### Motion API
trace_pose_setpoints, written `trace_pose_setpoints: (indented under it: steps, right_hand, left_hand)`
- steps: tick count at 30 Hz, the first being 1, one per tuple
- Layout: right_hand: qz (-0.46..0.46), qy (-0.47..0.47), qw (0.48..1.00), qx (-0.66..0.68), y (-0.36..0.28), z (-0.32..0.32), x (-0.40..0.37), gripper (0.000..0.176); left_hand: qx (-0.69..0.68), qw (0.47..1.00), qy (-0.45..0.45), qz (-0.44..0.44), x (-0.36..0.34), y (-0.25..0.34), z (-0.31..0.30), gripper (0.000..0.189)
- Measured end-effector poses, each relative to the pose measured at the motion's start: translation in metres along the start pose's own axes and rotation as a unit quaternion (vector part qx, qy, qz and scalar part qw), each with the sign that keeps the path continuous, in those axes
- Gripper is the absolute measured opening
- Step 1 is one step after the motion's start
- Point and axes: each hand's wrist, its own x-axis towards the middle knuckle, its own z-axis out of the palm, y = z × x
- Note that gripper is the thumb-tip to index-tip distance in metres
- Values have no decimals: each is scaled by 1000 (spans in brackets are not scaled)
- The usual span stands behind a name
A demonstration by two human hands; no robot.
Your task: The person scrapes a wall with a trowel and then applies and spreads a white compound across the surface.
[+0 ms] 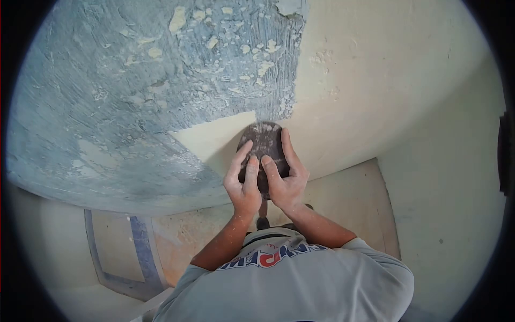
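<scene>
Both my hands grip a dark, rounded block (267, 142), its face streaked with pale dust. My left hand (243, 180) wraps its left side, and my right hand (288, 181) wraps its right side. The two thumbs lie close together on the near face, with fingers along the edges. The block's top end is at the wall, beside the border of a scraped blue-grey area (145, 91) and a cream patch (220, 134). Whether its far face touches the wall is hidden. Dust coats my fingers.
Smooth cream wall (370, 64) continues to the right and meets a side wall (445, 214). Below lies a stained floor (348, 196). At lower left is a pale panel with a blue-grey border (140, 241). A dark object (503, 153) is at the right edge.
</scene>
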Motion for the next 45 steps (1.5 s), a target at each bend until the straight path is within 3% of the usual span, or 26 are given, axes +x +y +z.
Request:
trace_pose_setpoints:
  steps: [3, 5, 7, 10, 12, 18, 23, 24, 26, 32, 35, 37, 40, 45]
  right_hand:
    - [5, 0, 1000, -4, 1, -1, -3, 62]
    - [-12, 3, 1000, -17, 5, 2, -1, 62]
    - [-92, 38, 994, -49, 6, 3, 1, 60]
    - [-8, 3, 1000, 3, -6, 1, 3, 63]
    - [-13, 5, 1000, -3, 2, 1, -3, 63]
    - [-5, 2, 1000, 20, -17, 3, 7, 62]
    - [-53, 23, 997, -42, -9, 4, 1, 62]
    - [-50, 23, 998, -44, -11, 5, 4, 62]
    - [-53, 27, 998, -15, -15, 7, 9, 60]
    - [-56, 28, 998, -22, -16, 5, 7, 63]
    - [-36, 23, 999, 23, -23, 6, 12, 62]
    - [-32, 27, 999, -25, -10, 6, 3, 62]
    - [-81, 48, 995, -40, -11, 9, 5, 63]
    - [-49, 37, 998, 10, -13, 8, 12, 60]
  left_hand:
    - [-22, 999, -6, -33, 0, 7, 1, 31]
    - [33, 999, 15, 28, -3, -12, 0, 30]
    - [26, 999, 14, 23, 0, -2, 1, 30]
    - [1, 1000, -1, 6, 5, 6, 0, 30]
    - [24, 999, 18, 29, -1, -7, 2, 31]
    - [-30, 999, -18, -26, 8, 14, 0, 31]
    - [26, 999, 3, 39, 4, 4, -1, 31]
    - [-49, 999, 3, -15, 7, 20, 2, 31]
    - [-43, 999, -2, -22, 8, 16, 1, 31]
    - [-5, 999, -3, 52, 11, 11, 2, 32]
    - [-56, 998, -17, -21, 17, 26, 2, 32]
    - [7, 999, -3, 41, 8, 2, 0, 32]
    - [-4, 999, -1, 42, 9, 8, 3, 32]
    - [-20, 999, -11, 24, 17, 19, 5, 32]
